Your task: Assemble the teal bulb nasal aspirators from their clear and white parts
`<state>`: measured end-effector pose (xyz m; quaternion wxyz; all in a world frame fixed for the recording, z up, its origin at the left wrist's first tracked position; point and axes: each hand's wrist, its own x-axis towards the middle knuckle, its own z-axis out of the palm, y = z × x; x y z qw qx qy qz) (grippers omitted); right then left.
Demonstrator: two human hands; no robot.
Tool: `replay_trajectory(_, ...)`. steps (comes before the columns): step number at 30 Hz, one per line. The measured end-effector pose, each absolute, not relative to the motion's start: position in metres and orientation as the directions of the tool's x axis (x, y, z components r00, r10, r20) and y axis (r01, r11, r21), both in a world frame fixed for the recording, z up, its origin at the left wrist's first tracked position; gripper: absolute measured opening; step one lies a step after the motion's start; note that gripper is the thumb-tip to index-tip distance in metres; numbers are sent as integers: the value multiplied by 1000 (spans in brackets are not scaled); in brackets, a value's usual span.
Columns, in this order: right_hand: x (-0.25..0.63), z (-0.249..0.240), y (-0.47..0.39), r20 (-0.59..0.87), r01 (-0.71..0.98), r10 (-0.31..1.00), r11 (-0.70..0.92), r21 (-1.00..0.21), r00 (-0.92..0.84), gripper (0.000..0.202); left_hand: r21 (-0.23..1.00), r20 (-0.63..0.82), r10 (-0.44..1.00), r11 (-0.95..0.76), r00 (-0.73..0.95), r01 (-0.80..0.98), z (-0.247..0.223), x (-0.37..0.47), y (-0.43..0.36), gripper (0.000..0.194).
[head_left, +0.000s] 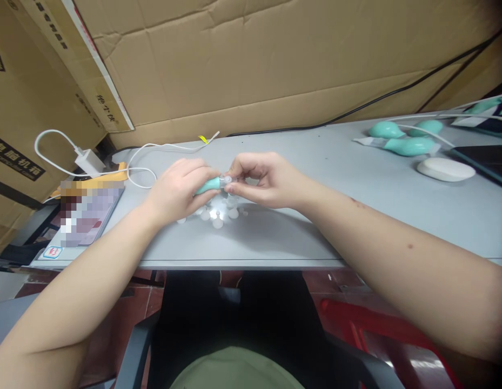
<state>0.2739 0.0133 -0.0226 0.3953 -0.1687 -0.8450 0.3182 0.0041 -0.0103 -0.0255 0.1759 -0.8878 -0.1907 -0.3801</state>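
My left hand is wrapped round a teal bulb whose clear end points to the right. At that clear end, the thumb and fingers of my right hand pinch a small translucent piece. Just below the hands, several small round translucent pieces lie on the grey table, partly hidden by the fingers.
Teal bulbs and a white oval object lie at the right, beside a dark device. A white charger with a cable and a phone-like object are at the left. Cardboard stands behind the table.
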Motion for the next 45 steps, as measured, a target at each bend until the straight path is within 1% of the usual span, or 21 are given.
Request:
replay_trajectory(5, 265, -23, 11, 606, -3, 560, 733, -681, -565, 32, -81, 775, 256, -866, 578, 493, -21, 5, -12, 22)
replay_trajectory(10, 257, -19, 10, 659, -73, 540, 742, -666, -523, 42, 50, 774, 393, -820, 497, 570, -14, 9, -18, 31)
replay_trajectory(14, 263, -13, 10, 632, -42, 584, 717, -696, -509, 44, 125, 794, 442, -791, 418, 600, -15, 7, -18, 35)
replay_trajectory(16, 270, -9, 12, 616, -15, 596, 712, -702, -515, 42, 164, 829, 453, -757, 327, 632, -17, 1, -12, 38)
replay_trajectory(18, 277, -6, 14, 610, -2, 582, 723, -691, -537, 34, 239, 866, 461, -725, 197, 646, -19, -9, -1, 40)
replay_trajectory(19, 280, -4, 14, 603, 9, 572, 729, -684, -556, 28, 303, 871, 476, -714, 120, 631, -21, -15, 5, 38)
replay_trajectory(21, 283, -1, 13, 568, 38, 544, 741, -670, -617, 20, 434, 843, 537, -710, 28, 555, -23, -24, 19, 34)
replay_trajectory(22, 284, 0, 12, 545, 49, 521, 751, -658, -656, 19, 462, 850, 526, -723, -24, 514, -25, -28, 24, 36)
replay_trajectory(23, 284, 1, 10, 523, 62, 495, 764, -642, -694, 18, 475, 853, 519, -730, -53, 492, -26, -29, 28, 38)
replay_trajectory(25, 280, -1, 7, 499, 64, 421, 809, -585, -758, 15, 491, 840, 540, -719, -48, 492, -29, -29, 31, 41)
replay_trajectory(28, 272, -8, 5, 482, 23, 284, 879, -477, -829, 7, 459, 836, 549, -702, 4, 545, -32, -22, 27, 45)
replay_trajectory(30, 267, -12, 4, 446, 10, 219, 905, -424, -868, 8, 433, 840, 541, -707, 34, 560, -33, -17, 24, 45)
replay_trajectory(32, 263, -15, 1, 397, 34, 204, 918, -394, -895, 9, 415, 843, 533, -726, 68, 548, -34, -15, 22, 44)
replay_trajectory(34, 262, -14, -2, 357, 66, 216, 920, -387, -909, 12, 391, 859, 505, -757, 89, 523, -34, -13, 22, 44)
replay_trajectory(36, 264, -10, -5, 343, 85, 246, 902, -423, -907, 18, 368, 874, 475, -784, 102, 500, -33, -12, 21, 44)
replay_trajectory(37, 266, -8, -5, 347, 96, 279, 881, -463, -895, 18, 358, 879, 464, -794, 108, 492, -32, -11, 20, 43)
replay_trajectory(40, 275, 1, -1, 365, 98, 439, 738, -667, -821, 7, 318, 887, 436, -813, 149, 488, -28, -9, 15, 38)
replay_trajectory(41, 278, 3, 3, 358, 74, 490, 664, -744, -795, 10, 297, 891, 423, -821, 168, 488, -26, -7, 12, 36)
replay_trajectory(43, 284, 5, 11, 374, -43, 572, 508, -860, -730, 26, 256, 896, 392, -840, 209, 478, -23, -4, 7, 30)
replay_trajectory(45, 286, 3, 20, 358, -125, 637, 381, -916, -683, 39, 218, 899, 361, -859, 247, 463, -20, -1, 3, 25)
